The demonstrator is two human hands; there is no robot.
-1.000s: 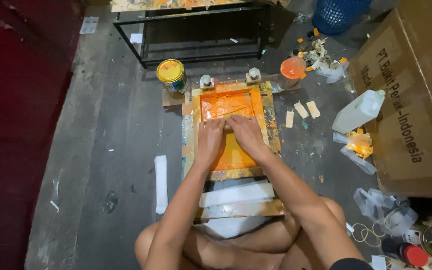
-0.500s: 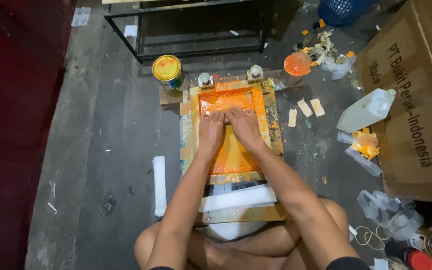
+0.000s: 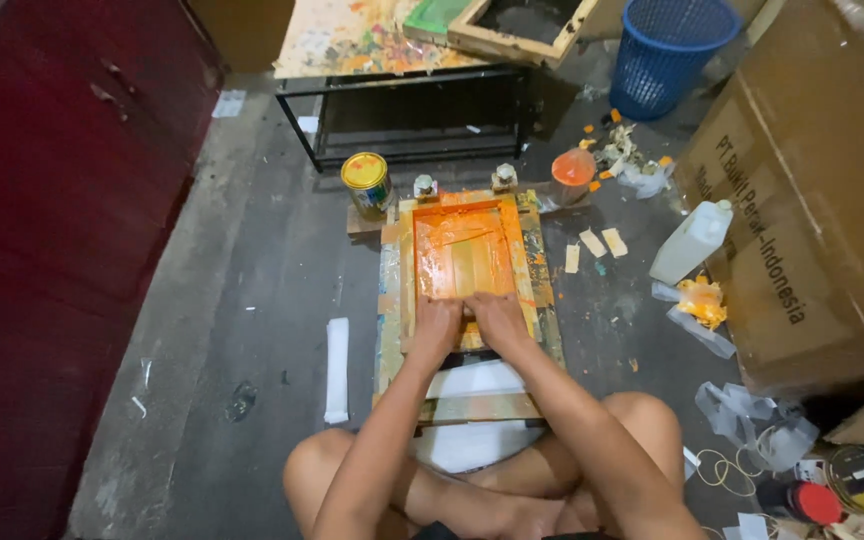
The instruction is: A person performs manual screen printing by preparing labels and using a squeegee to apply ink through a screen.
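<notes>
Pressing down side by side, the left hand [image 3: 439, 322] and the right hand [image 3: 497, 315] rest at the 6 o'clock end of the orange screen frame [image 3: 464, 262], which lies on the floor. Both hands are closed on a squeegee [image 3: 469, 310], but it is almost fully hidden under the fingers, so its shape is hard to make out. A white cloth [image 3: 477, 405] under the frame is partly covered by the arms. At 11 o'clock from the frame stands a yellow paint can [image 3: 366, 183], at 1 o'clock an orange-lidded jar [image 3: 573, 174]. Compared with one second ago, the hands have moved from the middle of the screen toward the person, leaving more wet orange mesh uncovered.
</notes>
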